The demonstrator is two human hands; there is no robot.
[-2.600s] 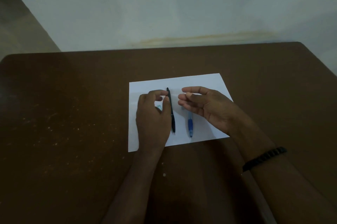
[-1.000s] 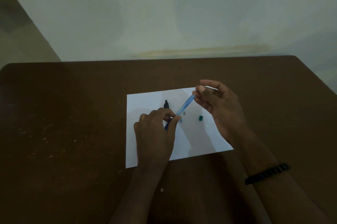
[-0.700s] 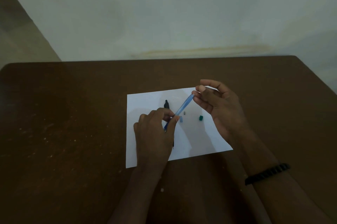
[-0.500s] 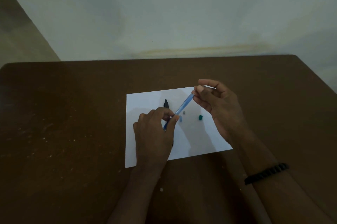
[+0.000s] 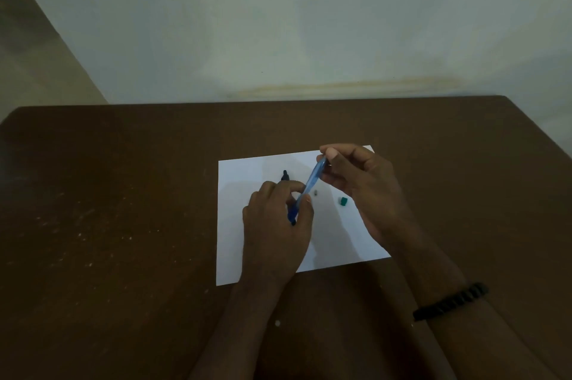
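Shows a brown table (image 5: 123, 194) from above, with a white sheet of paper (image 5: 247, 169) lying on it. Over the sheet, shows a blue pen (image 5: 311, 186) lifted clear of the paper, slanting up towards the right and caught at both ends. At the lower, darker end, pinched by the left grip (image 5: 275, 225), with thumb and fingers curled round the barrel. At the upper end, pinched by the fingertips of the right grip (image 5: 365, 191). Looks like taking the pen apart or putting it together; cannot tell which.

On the paper, also shows a black pen (image 5: 285, 175) partly hidden behind the left grip, a tiny grey piece (image 5: 315, 193) near the blue pen, and a small green piece (image 5: 342, 200) near the right grip.

Likely light, stiff, smooth plastic, so prone to slipping when twisted. Best held at the darker sleeve near the tip, probably rubbery, and at the far end of the barrel. Worth keeping low over the sheet, to stop small loose parts rolling away.
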